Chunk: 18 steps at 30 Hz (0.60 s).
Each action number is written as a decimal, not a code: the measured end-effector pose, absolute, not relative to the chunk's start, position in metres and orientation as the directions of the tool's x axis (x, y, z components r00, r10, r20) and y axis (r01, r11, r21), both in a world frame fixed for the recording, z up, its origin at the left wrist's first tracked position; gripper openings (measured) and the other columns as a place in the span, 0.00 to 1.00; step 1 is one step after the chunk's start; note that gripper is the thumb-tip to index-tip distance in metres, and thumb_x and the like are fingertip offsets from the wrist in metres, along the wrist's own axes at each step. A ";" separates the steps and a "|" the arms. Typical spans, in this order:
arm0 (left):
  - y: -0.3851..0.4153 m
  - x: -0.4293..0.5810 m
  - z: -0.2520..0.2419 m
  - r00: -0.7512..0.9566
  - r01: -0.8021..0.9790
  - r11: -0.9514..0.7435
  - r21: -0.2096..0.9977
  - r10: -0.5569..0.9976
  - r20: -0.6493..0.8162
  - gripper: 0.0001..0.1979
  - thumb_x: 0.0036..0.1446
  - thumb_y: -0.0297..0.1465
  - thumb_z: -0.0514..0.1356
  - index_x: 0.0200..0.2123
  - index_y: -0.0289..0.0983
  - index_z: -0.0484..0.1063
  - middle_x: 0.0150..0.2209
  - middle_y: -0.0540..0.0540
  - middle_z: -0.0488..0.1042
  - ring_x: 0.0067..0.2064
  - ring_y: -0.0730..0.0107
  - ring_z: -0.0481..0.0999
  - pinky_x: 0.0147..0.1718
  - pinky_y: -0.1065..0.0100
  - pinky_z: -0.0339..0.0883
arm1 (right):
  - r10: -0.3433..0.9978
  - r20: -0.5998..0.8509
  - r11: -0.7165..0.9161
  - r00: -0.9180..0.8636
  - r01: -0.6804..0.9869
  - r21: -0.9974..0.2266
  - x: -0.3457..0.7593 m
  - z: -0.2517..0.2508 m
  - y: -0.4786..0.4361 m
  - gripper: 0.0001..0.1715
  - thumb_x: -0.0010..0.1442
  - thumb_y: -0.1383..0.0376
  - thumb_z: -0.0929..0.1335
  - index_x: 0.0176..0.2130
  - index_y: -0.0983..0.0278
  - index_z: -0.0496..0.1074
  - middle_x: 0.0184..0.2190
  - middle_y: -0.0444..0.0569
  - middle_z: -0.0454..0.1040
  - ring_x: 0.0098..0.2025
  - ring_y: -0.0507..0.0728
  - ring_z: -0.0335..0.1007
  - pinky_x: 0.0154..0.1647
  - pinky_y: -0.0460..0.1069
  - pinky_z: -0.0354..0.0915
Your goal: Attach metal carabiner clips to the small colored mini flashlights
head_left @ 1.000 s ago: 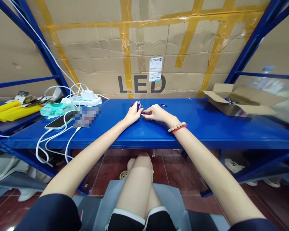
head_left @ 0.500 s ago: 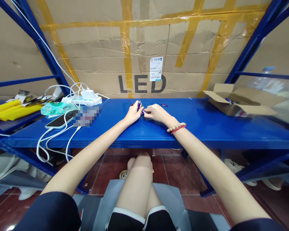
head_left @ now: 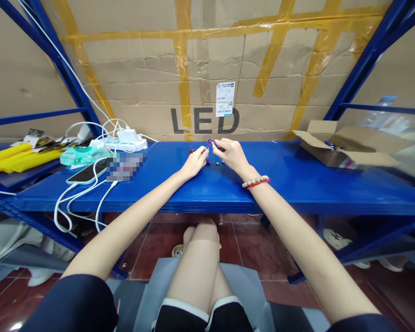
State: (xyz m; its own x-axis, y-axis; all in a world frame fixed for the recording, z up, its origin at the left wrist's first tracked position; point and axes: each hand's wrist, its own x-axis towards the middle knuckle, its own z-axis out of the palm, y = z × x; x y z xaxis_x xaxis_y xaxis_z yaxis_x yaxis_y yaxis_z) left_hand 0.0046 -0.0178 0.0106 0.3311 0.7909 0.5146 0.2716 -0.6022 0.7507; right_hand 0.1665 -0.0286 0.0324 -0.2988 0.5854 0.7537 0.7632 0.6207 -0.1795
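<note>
Both my hands rest on the blue metal shelf near its middle. My right hand is raised a little and pinches a small purple carabiner-like clip at its fingertips. My left hand lies just left of it, fingers curled, with its fingertips by a small purple piece; whether it grips anything is unclear. A red clip lies behind the left hand. Tiny dark bits sit on the shelf between the hands. A beaded bracelet and red cord circle my right wrist.
A phone with white cables and a power strip with chargers lie at the left. Yellow rolls sit farther left. An open cardboard box stands at the right. A large taped "LED" carton backs the shelf.
My right hand has lifted and moved back from the shelf, carrying the purple clip up. The left hand has shifted slightly right and lowered. Small bits now show on the shelf between the hands.
</note>
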 end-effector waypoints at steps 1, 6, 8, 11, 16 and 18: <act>-0.018 0.005 0.011 0.360 0.267 -0.605 0.750 0.784 0.505 0.15 0.64 0.39 0.48 0.27 0.38 0.59 0.17 0.55 0.61 0.19 0.78 0.61 0.23 0.73 0.57 | 0.580 0.756 0.628 -0.304 0.758 -0.177 0.166 0.032 -0.029 0.17 0.64 0.63 0.60 0.33 0.67 0.74 0.24 0.48 0.66 0.26 0.52 0.57 0.30 0.47 0.51; -0.016 0.004 0.011 0.413 0.243 -0.611 0.753 0.768 0.490 0.17 0.65 0.41 0.46 0.27 0.37 0.60 0.17 0.54 0.64 0.17 0.79 0.59 0.21 0.74 0.55 | 0.566 0.743 0.671 -0.358 0.724 -0.162 0.165 0.032 -0.029 0.17 0.64 0.62 0.60 0.33 0.67 0.74 0.25 0.48 0.66 0.27 0.52 0.58 0.31 0.46 0.52; -0.016 0.005 0.010 0.409 0.233 -0.608 0.759 0.769 0.491 0.18 0.65 0.42 0.46 0.27 0.37 0.59 0.18 0.54 0.64 0.17 0.79 0.58 0.20 0.74 0.55 | 0.567 0.730 0.683 -0.383 0.714 -0.156 0.165 0.031 -0.029 0.18 0.64 0.62 0.59 0.32 0.66 0.73 0.25 0.48 0.67 0.28 0.52 0.58 0.31 0.46 0.53; -0.017 0.005 0.009 0.407 0.209 -0.611 0.763 0.764 0.501 0.18 0.65 0.43 0.46 0.27 0.38 0.59 0.18 0.54 0.64 0.17 0.79 0.59 0.19 0.73 0.54 | 0.573 0.724 0.680 -0.383 0.716 -0.159 0.166 0.030 -0.028 0.18 0.64 0.61 0.59 0.31 0.66 0.73 0.25 0.48 0.67 0.28 0.52 0.58 0.32 0.46 0.53; -0.017 0.004 0.009 0.375 0.178 -0.580 0.795 0.787 0.490 0.17 0.66 0.41 0.45 0.29 0.38 0.58 0.17 0.55 0.63 0.16 0.79 0.58 0.18 0.74 0.53 | 0.579 0.722 0.682 -0.378 0.710 -0.175 0.168 0.029 -0.025 0.18 0.64 0.60 0.60 0.33 0.66 0.74 0.25 0.48 0.66 0.27 0.52 0.57 0.31 0.46 0.53; -0.015 0.004 0.009 0.366 0.190 -0.578 0.794 0.792 0.489 0.16 0.66 0.40 0.45 0.29 0.38 0.59 0.17 0.55 0.63 0.17 0.79 0.58 0.19 0.74 0.53 | 0.588 0.712 0.691 -0.383 0.695 -0.198 0.169 0.028 -0.023 0.19 0.64 0.59 0.60 0.34 0.67 0.74 0.25 0.48 0.67 0.27 0.52 0.57 0.31 0.46 0.53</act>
State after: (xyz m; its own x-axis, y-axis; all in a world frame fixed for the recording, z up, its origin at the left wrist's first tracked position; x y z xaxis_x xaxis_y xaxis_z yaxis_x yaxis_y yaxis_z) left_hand 0.0037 -0.0149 0.0088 0.3662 0.7920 0.4885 0.1898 -0.5775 0.7940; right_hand 0.1686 -0.0234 0.0278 -0.3827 0.5883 0.7123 0.6949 0.6914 -0.1977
